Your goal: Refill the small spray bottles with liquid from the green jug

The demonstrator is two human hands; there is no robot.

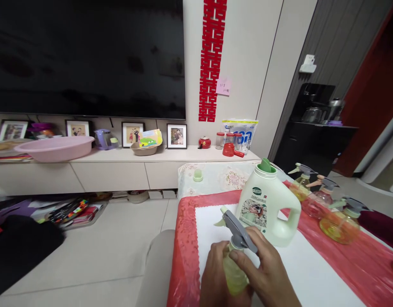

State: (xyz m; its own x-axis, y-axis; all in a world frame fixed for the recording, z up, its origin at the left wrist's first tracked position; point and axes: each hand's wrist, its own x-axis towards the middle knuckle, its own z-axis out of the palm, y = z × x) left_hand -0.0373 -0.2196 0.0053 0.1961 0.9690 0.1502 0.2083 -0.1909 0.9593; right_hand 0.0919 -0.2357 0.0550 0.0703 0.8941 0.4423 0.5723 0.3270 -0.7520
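Note:
A small spray bottle (234, 273) of yellowish see-through plastic is between my two hands, low in the view. My left hand (213, 270) is wrapped round its body from the left. The fingers and thumb of my right hand (267, 266) close on its neck, just under the grey trigger head (236, 228), whose pale nozzle points up and left. Right behind stands a pale green detergent jug (268, 204), upright and uncapped, with a green spout in its mouth. Its light green cap (198, 175) sits apart on the flowered cloth.
Several spray bottles, among them a pink one (321, 198) and a yellow one (340, 226), stand along the right on the red tablecloth (190, 238). A white sheet (212, 217) lies under the jug. Behind is a low cabinet (113, 172) with a pink basin (55, 149).

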